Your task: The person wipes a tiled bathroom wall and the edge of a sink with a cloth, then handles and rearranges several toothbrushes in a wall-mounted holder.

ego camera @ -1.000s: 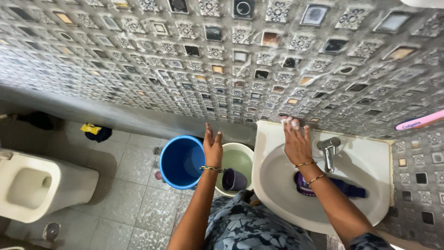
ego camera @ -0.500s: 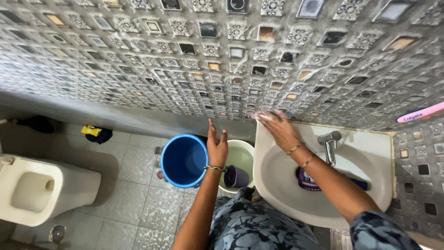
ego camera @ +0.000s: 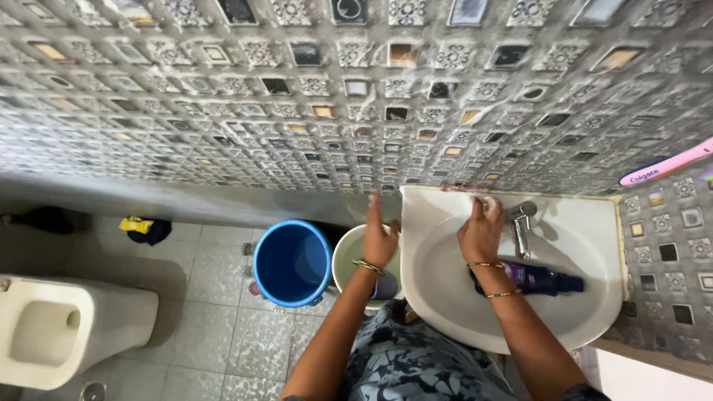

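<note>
My right hand [ego camera: 481, 232] rests on the back rim of a white washbasin [ego camera: 594, 223], just left of the metal tap [ego camera: 522, 223]. Its fingers curl down over a small pale pad pressed on the rim. A purple bottle [ego camera: 536, 278] lies on its side in the bowl, right beside my right wrist. My left hand [ego camera: 379, 238] is held up flat with fingers together and holds nothing. It hovers over a pale green bucket [ego camera: 346, 256] left of the basin. Both wrists wear thin bangles.
A blue bucket [ego camera: 291, 261] stands on the tiled floor beside the green one. A white toilet [ego camera: 52, 327] is at the lower left, with a yellow and dark cloth [ego camera: 145, 229] by the wall. A pink tube [ego camera: 661, 167] sticks out at the right. The patterned tile wall [ego camera: 297, 89] runs behind everything.
My right hand slid left along the basin's back rim, then came back beside the tap. My left hand stayed raised over the green bucket.
</note>
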